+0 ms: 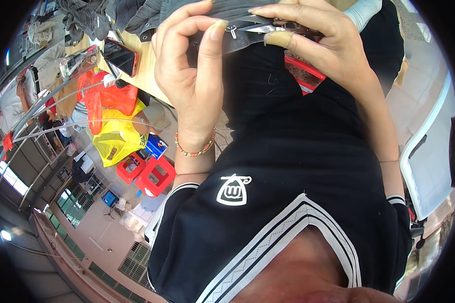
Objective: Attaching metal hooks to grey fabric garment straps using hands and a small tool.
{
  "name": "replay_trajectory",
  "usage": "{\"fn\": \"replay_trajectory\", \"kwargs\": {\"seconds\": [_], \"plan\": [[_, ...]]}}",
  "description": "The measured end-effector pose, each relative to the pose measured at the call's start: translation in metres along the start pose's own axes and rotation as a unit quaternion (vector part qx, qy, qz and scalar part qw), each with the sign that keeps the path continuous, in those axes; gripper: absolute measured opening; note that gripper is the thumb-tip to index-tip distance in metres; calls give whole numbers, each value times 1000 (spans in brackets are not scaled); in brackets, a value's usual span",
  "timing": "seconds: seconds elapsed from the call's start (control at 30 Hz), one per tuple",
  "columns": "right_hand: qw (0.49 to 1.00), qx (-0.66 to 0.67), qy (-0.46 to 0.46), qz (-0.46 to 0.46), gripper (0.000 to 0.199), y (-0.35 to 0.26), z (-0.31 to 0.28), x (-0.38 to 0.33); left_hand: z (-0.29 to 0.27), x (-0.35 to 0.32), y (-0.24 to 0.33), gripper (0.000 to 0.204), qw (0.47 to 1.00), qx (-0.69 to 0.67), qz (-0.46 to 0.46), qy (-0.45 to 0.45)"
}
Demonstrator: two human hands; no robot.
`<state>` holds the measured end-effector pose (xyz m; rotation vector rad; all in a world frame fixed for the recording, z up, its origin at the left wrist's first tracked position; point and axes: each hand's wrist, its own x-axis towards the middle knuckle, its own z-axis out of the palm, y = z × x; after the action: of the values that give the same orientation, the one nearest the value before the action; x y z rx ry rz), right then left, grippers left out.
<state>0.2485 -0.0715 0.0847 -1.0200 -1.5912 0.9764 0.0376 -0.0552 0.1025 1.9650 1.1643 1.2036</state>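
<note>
At the top of the head view, my left hand has its thumb and fingertips closed at the edge of a dark grey garment. My right hand grips a pair of small thread snips, whose pointed metal blades aim left toward the left thumb. A yellowish cover wraps the right thumb. Between the blade tips and my left thumb, a small white mark shows against the dark cloth; whether it is print or thread I cannot tell. The fingers partly hide the snips' handle.
More grey garments are heaped at the upper left beside a phone on a wooden tabletop. Red and yellow plastic bags hang below it, near red stools. A pale curved panel stands at the right.
</note>
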Motion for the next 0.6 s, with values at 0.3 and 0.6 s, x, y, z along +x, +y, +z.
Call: {"fn": "replay_trajectory", "kwargs": {"seconds": [0.3, 0.6], "plan": [[997, -56, -17, -50, 29, -6, 4, 11, -1, -2, -6, 8, 999, -52, -13, -10], [996, -53, 5, -73, 29, 0, 3, 8, 1, 0, -8, 9, 1000, -19, 16, -1]]}}
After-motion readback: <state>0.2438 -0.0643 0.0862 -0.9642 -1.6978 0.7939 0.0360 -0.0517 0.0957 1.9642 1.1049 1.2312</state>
